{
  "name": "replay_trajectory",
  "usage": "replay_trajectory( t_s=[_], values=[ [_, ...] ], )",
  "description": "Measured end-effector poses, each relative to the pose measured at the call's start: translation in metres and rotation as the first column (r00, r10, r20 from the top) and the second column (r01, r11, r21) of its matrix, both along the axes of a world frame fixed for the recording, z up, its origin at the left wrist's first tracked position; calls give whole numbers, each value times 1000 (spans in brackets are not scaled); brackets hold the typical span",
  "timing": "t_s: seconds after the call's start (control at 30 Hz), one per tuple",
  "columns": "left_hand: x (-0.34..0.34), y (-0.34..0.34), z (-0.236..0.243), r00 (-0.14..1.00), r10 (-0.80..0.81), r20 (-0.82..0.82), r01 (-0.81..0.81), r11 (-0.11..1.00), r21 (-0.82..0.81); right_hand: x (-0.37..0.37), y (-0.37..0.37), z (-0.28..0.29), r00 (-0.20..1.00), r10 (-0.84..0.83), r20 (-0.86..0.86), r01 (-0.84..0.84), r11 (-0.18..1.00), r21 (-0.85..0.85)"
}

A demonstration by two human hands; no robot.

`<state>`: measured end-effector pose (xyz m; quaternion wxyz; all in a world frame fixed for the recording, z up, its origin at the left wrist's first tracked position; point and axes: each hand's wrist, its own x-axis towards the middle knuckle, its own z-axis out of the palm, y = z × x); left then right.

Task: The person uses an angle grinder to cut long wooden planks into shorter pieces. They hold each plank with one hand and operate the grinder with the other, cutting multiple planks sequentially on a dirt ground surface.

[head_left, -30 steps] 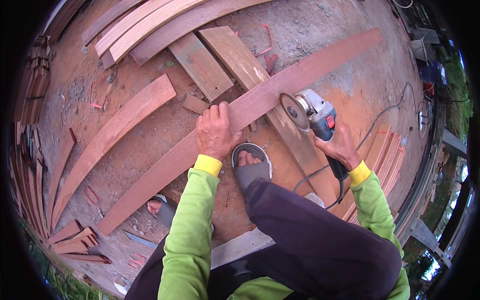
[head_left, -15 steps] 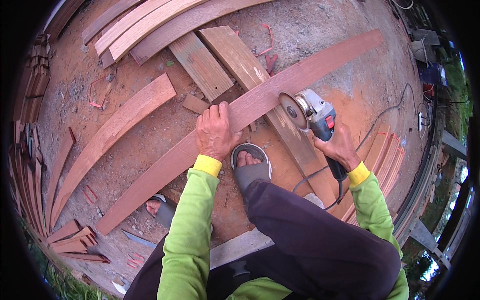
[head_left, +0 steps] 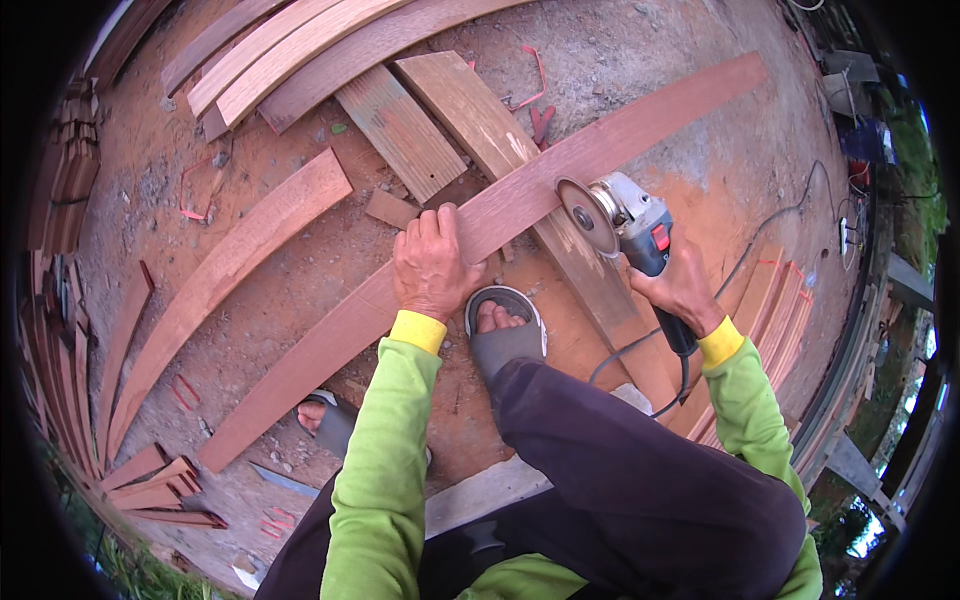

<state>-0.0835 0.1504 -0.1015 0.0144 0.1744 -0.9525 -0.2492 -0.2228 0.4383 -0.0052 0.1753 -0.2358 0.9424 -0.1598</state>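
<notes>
A long reddish-brown board [head_left: 640, 125] lies diagonally across a brown plank [head_left: 590, 290], near a shorter grooved plank [head_left: 405, 135]. My left hand [head_left: 432, 270] is closed over the long board left of centre, fingers bent over its far edge. My right hand [head_left: 680, 285] is wrapped round an angle grinder [head_left: 640, 220] with a black body, red switch and metal head. Its round disc [head_left: 585, 218] is upright at the board's near edge, right of my left hand; whether they touch, I cannot tell. The grinder's cord [head_left: 745, 260] runs off to the right.
Stacked boards lie at the top [head_left: 310, 55], far left [head_left: 70, 180] and right [head_left: 760, 350]. A loose board [head_left: 230, 260] and short offcuts [head_left: 150, 485] are on the left. My sandalled feet [head_left: 505, 330] stand below the long board. A power strip [head_left: 845, 235] sits at right.
Both hands, the grinder and the board are almost where they were. The view has shifted very slightly, and the board's right end appears a little higher.
</notes>
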Motion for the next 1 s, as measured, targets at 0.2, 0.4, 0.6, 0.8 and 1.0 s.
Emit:
replay_trajectory(
  t_s=[0.2,0.4,0.6,0.8,1.0],
  values=[
    [-1,2,-1,1000,2,7,-2,1000,-7,-1,-2,2,999,-29,19,29,999,-27],
    [-1,2,1,1000,-10,23,10,1000,-8,-2,3,-4,1000,8,-7,-8,1000,-3],
    [-1,0,2,1000,-14,20,14,1000,-3,-1,1,-4,999,13,-35,-13,1000,2],
    [-1,1,2,1000,-12,15,12,1000,-3,-2,0,-3,999,9,-31,-8,1000,12],
    [-1,1,3,1000,-15,17,15,1000,4,-2,-3,-1,1000,-1,-17,2,999,50]
  ],
)
